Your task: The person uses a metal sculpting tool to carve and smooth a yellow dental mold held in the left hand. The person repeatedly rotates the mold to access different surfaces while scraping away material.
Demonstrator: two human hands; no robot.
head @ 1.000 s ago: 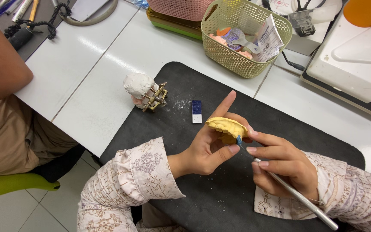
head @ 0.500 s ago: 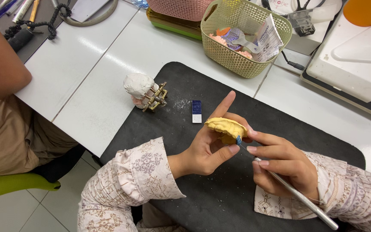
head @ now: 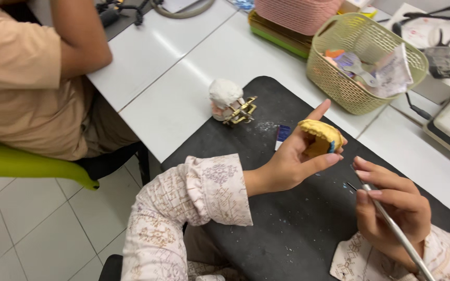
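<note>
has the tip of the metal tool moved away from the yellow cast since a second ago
Yes. The metal tool in the right hand has pulled back toward the person, off the yellow dental cast, judged against the black mat.

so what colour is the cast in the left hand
Yellow cast, held in the left hand; head view.

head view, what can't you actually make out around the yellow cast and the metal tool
- Yellow cast, head view: its underside is hidden by the left hand.
- Thin metal tool, head view: its rear end is cut off by the bottom edge; its tip is too small to tell the shape. The right hand covers part of the shaft.
- Green basket, head view: its contents are jumbled and partly hidden by its wall.
</note>
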